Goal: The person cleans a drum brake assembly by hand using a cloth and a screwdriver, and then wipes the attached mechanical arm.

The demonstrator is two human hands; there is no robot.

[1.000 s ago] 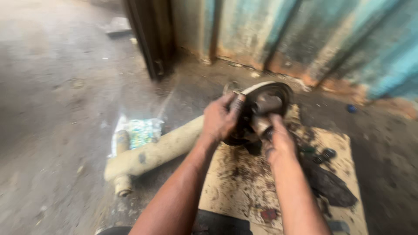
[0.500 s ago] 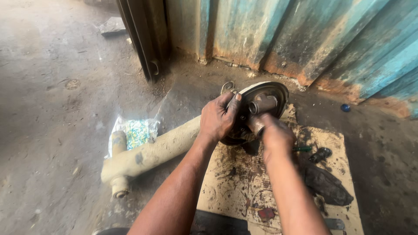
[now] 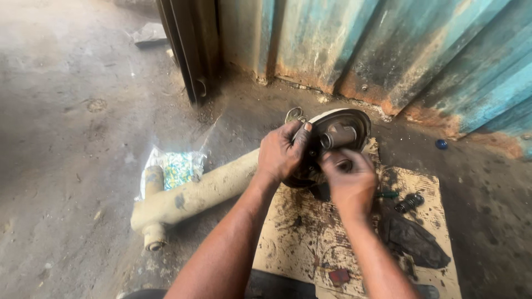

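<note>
Left hand (image 3: 281, 155) gripped the rim of the round dark greasy metal backing plate (image 3: 338, 138) at the far end of the mud-caked tan axle tube (image 3: 194, 194); right hand (image 3: 349, 180) was closed, fingers pinching something small below the grey hub stub (image 3: 338, 134). Risk, judged: greasy fingers could slip, dropping the piece onto the stained cardboard sheet (image 3: 299, 243).

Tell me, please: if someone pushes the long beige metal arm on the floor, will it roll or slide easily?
Probably not. The beige arm looks thick and solid, so likely heavy. Its crosswise end tube and the round plate gripped by the left hand should stop rolling. The grimy surface may feel slippery.
</note>
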